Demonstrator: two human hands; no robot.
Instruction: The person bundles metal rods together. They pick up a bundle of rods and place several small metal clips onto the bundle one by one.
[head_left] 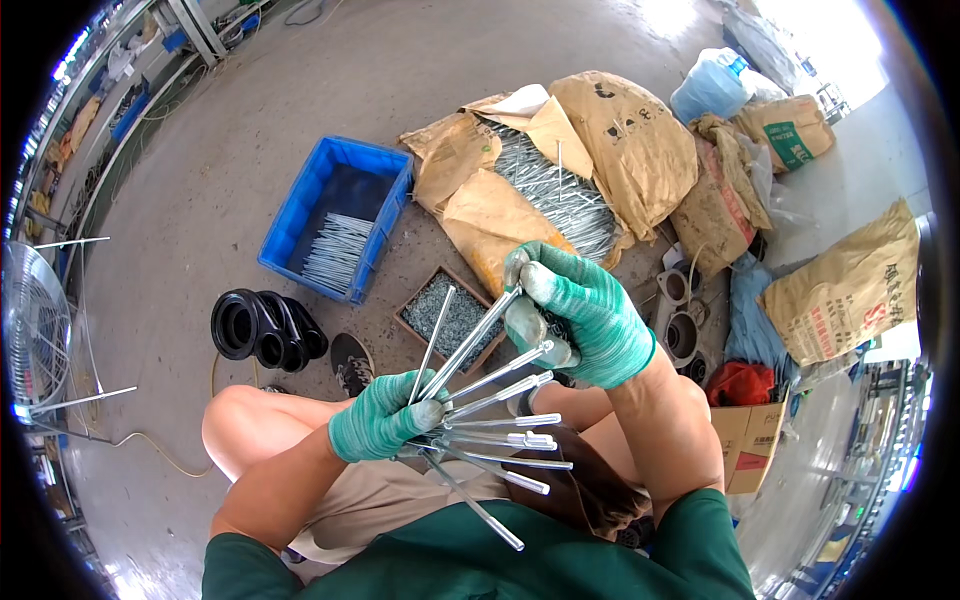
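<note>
Both hands wear green gloves with greyish fingertips. My left hand point(383, 418) is closed around a bundle of long silvery metal rods point(505, 422), which fan out to the right above my lap. My right hand point(585, 305) is closed, its thumb and fingers pinching the upper end of one rod from that bundle; whatever small part may be at its tip is hidden. Just beyond the hands stands a shallow box of small metal pieces point(440, 308). More rods point(338, 250) lie side by side in a blue crate point(374, 256). An opened paper sack point(480, 212) holds a heap of loose rods point(560, 190).
Black ring-shaped parts point(262, 330) stand left of my shoe point(351, 362). A fan point(38, 320) is at the far left. Paper sacks point(845, 290), grey ring-shaped castings point(682, 335) and a cardboard box point(740, 440) crowd the right side.
</note>
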